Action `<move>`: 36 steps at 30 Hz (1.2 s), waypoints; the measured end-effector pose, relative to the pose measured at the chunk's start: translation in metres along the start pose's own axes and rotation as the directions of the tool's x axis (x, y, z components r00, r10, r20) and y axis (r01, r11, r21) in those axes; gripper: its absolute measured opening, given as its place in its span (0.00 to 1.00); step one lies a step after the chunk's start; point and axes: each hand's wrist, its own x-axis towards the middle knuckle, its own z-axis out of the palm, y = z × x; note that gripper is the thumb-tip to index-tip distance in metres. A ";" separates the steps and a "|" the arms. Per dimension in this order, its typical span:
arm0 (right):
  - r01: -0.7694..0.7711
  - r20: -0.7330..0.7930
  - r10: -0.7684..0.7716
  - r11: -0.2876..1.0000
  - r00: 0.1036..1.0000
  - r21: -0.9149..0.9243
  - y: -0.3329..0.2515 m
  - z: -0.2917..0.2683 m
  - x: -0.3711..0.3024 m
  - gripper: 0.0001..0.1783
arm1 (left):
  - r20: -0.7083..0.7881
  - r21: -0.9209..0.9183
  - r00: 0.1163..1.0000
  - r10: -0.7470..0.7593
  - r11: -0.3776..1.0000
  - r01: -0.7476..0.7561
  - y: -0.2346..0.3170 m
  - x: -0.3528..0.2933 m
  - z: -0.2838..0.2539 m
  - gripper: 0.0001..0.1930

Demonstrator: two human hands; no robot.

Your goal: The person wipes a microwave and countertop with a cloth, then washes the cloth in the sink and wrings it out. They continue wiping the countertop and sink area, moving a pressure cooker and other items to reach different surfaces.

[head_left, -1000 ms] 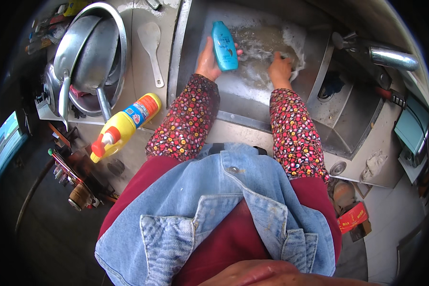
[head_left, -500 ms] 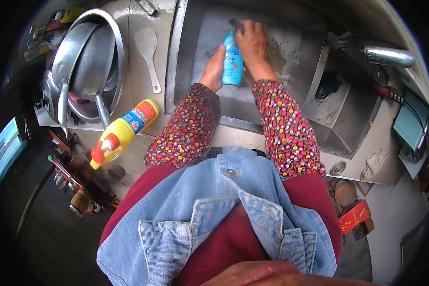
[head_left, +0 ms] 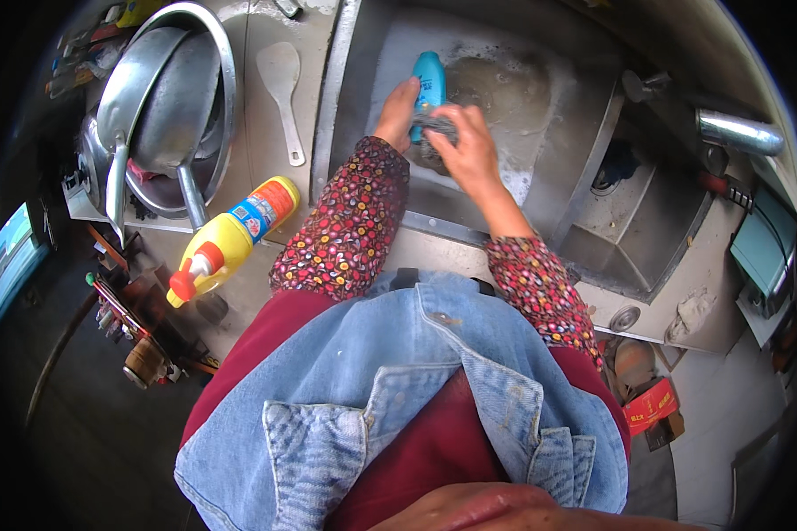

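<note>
Over the large sink basin, my left hand grips a light-blue plastic bottle by its side. My right hand is closed on a dark grey scouring pad, a wiry mesh clump. The pad presses against the lower part of the bottle, hiding some of it. Cloudy, sudsy water lies in the basin below both hands. Left of the sink, a yellow squeeze bottle with a red cap lies on the counter edge.
A big metal basin holding metal ladles or scoops stands at the left. Beside it lies a white rice paddle. Right of the large basin are a smaller sink bowl and a metal faucet. A rag lies on the counter's right corner.
The scouring pad in my right hand has moved from the bottle's top end down to its lower part, toward me. My left hand still holds the bottle, slightly shifted.
</note>
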 end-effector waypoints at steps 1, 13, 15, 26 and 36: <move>-0.037 -0.061 0.032 0.996 0.998 -0.084 0.001 0.004 0.005 0.16 | -0.014 0.109 0.999 0.040 0.993 -0.038 -0.002 -0.003 0.009 0.23; 0.016 -0.093 -0.033 0.983 0.995 -0.184 0.007 0.014 0.010 0.16 | 0.027 0.079 0.998 0.056 0.995 -0.058 0.022 -0.049 0.036 0.21; -0.045 -0.242 -0.001 0.982 0.970 -0.184 0.029 0.009 0.035 0.16 | 0.064 0.163 0.997 -0.037 0.986 0.026 0.021 -0.050 0.037 0.20; -0.588 0.104 0.601 0.798 0.793 -0.132 0.120 -0.012 0.035 0.22 | 0.210 -0.271 0.966 -0.153 0.940 0.207 0.030 -0.023 0.020 0.26; 0.111 -0.116 -0.177 0.894 0.977 -0.435 0.005 0.016 0.021 0.18 | 0.104 -0.357 0.988 -0.117 0.923 0.146 0.022 -0.022 0.031 0.29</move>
